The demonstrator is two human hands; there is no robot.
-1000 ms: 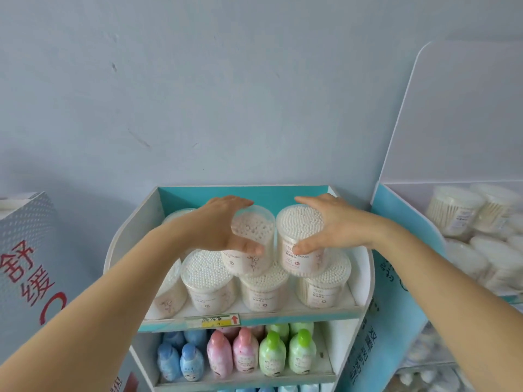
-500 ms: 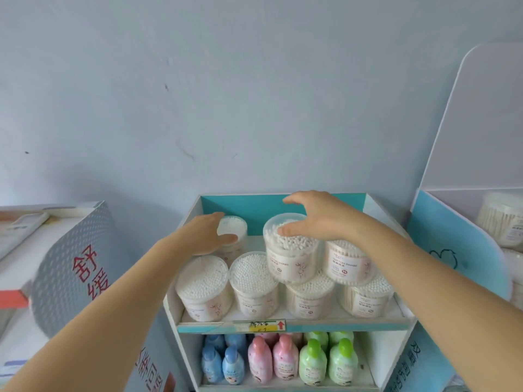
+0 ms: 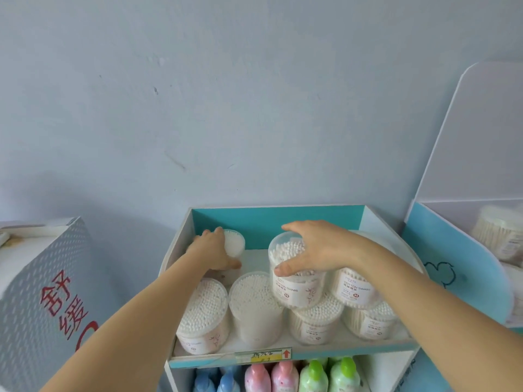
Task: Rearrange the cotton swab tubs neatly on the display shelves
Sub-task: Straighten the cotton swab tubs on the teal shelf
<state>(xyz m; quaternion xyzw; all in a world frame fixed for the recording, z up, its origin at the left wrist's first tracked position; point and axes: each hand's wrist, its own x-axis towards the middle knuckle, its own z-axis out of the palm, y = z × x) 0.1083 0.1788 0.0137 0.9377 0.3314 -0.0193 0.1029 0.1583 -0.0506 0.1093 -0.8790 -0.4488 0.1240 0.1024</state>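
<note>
Nearest the camera, at 6 o'clock, the lower shelf holds blue, pink and green bottles (image 3: 271, 374), with a price tag (image 3: 263, 355) on the lip above them. Then comes the top shelf (image 3: 283, 219) with the swabs. A front row (image 3: 254, 306) of four tubs stands upright, lids up, all packed full of white swabs.

One layer up, the right hand (image 3: 319, 250) is clamped over the stacked tub (image 3: 297, 281), fingers spread across the lid and thumb down the front wall. That tub stands roughly upright on the front row, touching a second raised tub (image 3: 353, 287) at its 3 o'clock.

Further back, at 10 o'clock from the stacked tub, the left hand (image 3: 218, 250) wraps around the back tub (image 3: 233, 243). Its round face points toward the camera, so I'd guess it's tipped forward, not standing.

The bit that matters, I think, is the bare shelf floor between the two hands, at 12 o'clock from the front row. Either tub could go there, and the left hand looks closer.

Off at 3 o'clock a side stand (image 3: 452, 264) holds more tubs, and at 9 o'clock there's a grey box (image 3: 56, 292) with red lettering.
</note>
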